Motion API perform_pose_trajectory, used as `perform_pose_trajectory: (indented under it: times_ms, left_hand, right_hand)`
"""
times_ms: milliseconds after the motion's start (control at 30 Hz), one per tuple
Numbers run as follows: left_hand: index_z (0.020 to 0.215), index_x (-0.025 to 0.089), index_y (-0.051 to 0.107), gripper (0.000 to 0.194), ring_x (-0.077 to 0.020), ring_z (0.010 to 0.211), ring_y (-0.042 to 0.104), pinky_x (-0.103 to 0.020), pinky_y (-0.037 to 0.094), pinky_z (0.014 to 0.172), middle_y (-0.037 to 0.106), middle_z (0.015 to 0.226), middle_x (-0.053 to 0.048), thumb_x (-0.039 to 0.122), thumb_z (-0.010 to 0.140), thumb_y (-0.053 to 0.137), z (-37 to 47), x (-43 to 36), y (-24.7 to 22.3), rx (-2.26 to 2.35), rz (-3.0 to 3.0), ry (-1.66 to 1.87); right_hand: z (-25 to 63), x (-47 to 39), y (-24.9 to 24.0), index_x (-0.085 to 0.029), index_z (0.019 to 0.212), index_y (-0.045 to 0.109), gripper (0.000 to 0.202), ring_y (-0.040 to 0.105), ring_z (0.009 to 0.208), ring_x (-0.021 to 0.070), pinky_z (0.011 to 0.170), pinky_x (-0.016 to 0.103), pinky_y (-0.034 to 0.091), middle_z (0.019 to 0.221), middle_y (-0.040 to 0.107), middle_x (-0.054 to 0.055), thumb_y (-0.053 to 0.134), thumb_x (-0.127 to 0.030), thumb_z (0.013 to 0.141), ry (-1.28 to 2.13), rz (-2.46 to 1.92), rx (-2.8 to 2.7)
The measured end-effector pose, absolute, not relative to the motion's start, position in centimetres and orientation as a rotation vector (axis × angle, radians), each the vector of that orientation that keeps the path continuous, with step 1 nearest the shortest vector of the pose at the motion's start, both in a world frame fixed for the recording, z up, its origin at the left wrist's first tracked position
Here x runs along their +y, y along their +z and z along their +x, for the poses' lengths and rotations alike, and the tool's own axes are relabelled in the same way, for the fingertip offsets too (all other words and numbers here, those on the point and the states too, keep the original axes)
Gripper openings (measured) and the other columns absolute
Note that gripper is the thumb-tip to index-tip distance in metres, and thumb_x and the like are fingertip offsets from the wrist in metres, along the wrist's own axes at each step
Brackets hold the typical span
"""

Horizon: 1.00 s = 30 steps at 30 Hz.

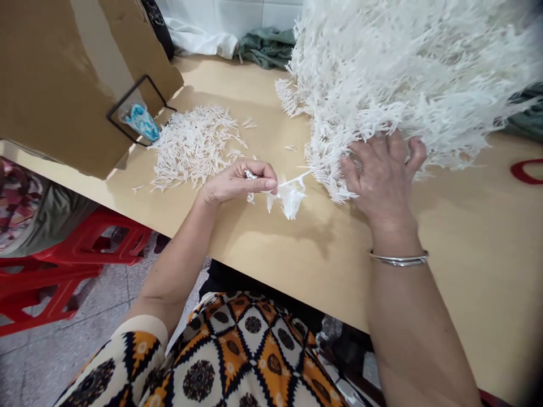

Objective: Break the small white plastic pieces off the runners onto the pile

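Note:
My left hand [244,182] is closed in a pinch on a thin white stem [294,180]. Frilly white plastic-looking pieces [292,202] hang along that stem, and a few more show between the fingers. Over the near edge of a large heap of white spiky sprigs [394,68] lies my right hand [384,169], its fingers spread and their tips partly hidden among the sprigs. Left of centre, beyond my left hand, is a smaller pile of loose white slivers [195,144].
A cardboard box [85,73] stands at the left, beside a black wire stand [139,85] and a blue-and-white bundle in clear plastic [143,121]. Green cloth [267,46] lies at the back. A red ring-shaped handle [526,171] is at right. Red stools [97,237] stand below the table [466,271].

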State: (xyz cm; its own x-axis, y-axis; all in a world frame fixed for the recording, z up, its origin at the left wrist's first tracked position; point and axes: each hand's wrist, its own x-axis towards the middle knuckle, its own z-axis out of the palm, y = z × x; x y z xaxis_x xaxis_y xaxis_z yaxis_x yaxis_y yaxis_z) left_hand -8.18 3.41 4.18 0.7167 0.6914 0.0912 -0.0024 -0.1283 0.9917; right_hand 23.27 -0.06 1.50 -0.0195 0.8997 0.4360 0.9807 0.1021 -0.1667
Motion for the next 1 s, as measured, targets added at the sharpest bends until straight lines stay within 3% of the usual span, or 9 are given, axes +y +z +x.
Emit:
perform_pose_trajectory:
  times_ms: [200, 333, 467, 567, 633, 733, 833, 900, 1000]
  left_hand:
    - [0.084, 0.02, 0.078, 0.045, -0.0103, 0.065, 0.052, -0.028, 0.041, 0.065, 0.064, 0.074, -0.001, 0.065, 0.087, 0.08, -8.7, 4.0, 3.8, 0.651, 1.607, 0.628]
    - [0.089, 0.016, 0.076, 0.042, -0.0103, 0.074, 0.057, -0.027, 0.043, 0.072, 0.069, 0.082, -0.002, 0.058, 0.086, 0.083, -7.2, 4.0, 3.4, 0.739, 1.66, 0.586]
    - [0.098, 0.017, 0.072, 0.046, -0.0133, 0.089, 0.062, -0.029, 0.047, 0.084, 0.071, 0.098, -0.003, 0.053, 0.077, 0.091, -6.2, 3.9, 3.2, 0.693, 1.639, 0.565]
    - [0.101, 0.019, 0.067, 0.056, -0.0144, 0.1, 0.061, -0.029, 0.048, 0.092, 0.067, 0.106, -0.003, 0.044, 0.064, 0.1, -6.1, 3.8, 2.8, 0.688, 1.65, 0.623]
    - [0.102, 0.019, 0.063, 0.06, -0.0122, 0.091, 0.061, -0.028, 0.049, 0.087, 0.066, 0.103, -0.002, 0.044, 0.063, 0.101, -6.3, 3.9, 2.5, 0.671, 1.61, 0.63]
    - [0.101, 0.017, 0.061, 0.055, -0.0101, 0.077, 0.06, -0.028, 0.047, 0.076, 0.066, 0.091, 0.0, 0.05, 0.074, 0.095, -6.3, 3.9, 1.9, 0.623, 1.526, 0.558]
    - [0.101, 0.014, 0.065, 0.048, -0.0119, 0.082, 0.065, -0.03, 0.049, 0.08, 0.071, 0.089, -0.003, 0.05, 0.082, 0.089, -6.0, 3.8, 1.7, 0.572, 1.519, 0.523]
    - [0.101, 0.013, 0.067, 0.043, -0.012, 0.084, 0.067, -0.03, 0.051, 0.083, 0.073, 0.09, -0.004, 0.049, 0.085, 0.087, -5.6, 3.7, 1.6, 0.558, 1.532, 0.549]
    - [0.095, 0.015, 0.068, 0.04, -0.0098, 0.078, 0.064, -0.028, 0.049, 0.078, 0.07, 0.084, -0.001, 0.049, 0.086, 0.087, -5.1, 3.6, 1.5, 0.588, 1.523, 0.615]
  right_hand:
    - [23.4, -0.8, 1.8, -0.025, 0.146, 0.064, 0.05, 0.041, 0.154, 0.0397, 0.125, 0.064, 0.022, 0.15, 0.067, 0.019, 0.055, -0.051, 0.104, -0.274, -1.744, -1.992]
    - [21.7, -4.0, 4.8, -0.029, 0.138, 0.067, 0.037, 0.049, 0.151, 0.0412, 0.122, 0.071, 0.025, 0.144, 0.071, 0.016, 0.059, -0.035, 0.102, -0.171, -1.678, -2.107]
    - [17.5, -7.3, 7.1, -0.028, 0.134, 0.069, 0.034, 0.049, 0.155, 0.0353, 0.125, 0.065, 0.034, 0.152, 0.066, 0.012, 0.051, -0.025, 0.105, -0.196, -1.585, -2.049]
    - [14.7, -7.6, 6.2, -0.025, 0.151, 0.057, 0.047, 0.061, 0.143, 0.0324, 0.119, 0.057, 0.048, 0.152, 0.065, 0.014, 0.054, -0.041, 0.107, 0.194, -1.436, -2.008]
    - [14.2, -6.8, 4.9, -0.021, 0.156, 0.052, 0.062, 0.072, 0.121, 0.0322, 0.104, 0.053, 0.056, 0.136, 0.074, 0.016, 0.06, -0.053, 0.103, 0.484, -1.429, -1.965]
    - [15.4, -5.5, 3.3, -0.023, 0.131, 0.071, 0.039, 0.07, 0.078, 0.0212, 0.077, 0.039, 0.055, 0.092, 0.077, 0.005, 0.063, -0.049, 0.103, 0.782, -1.501, -1.938]
    - [17.5, -5.1, 3.2, -0.025, 0.107, 0.077, 0.025, 0.056, 0.062, 0.015, 0.064, 0.034, 0.043, 0.073, 0.067, 0.0, 0.062, -0.044, 0.103, 0.799, -1.565, -1.974]
    - [18.3, -5.0, 3.5, -0.026, 0.11, 0.077, 0.027, 0.055, 0.061, 0.0148, 0.062, 0.033, 0.042, 0.075, 0.067, 0.0, 0.063, -0.048, 0.102, 0.815, -1.615, -1.972]
    - [17.9, -4.8, 3.5, -0.026, 0.131, 0.072, 0.045, 0.066, 0.074, 0.019, 0.068, 0.036, 0.05, 0.099, 0.076, 0.005, 0.076, -0.048, 0.092, 0.862, -1.647, -1.858]
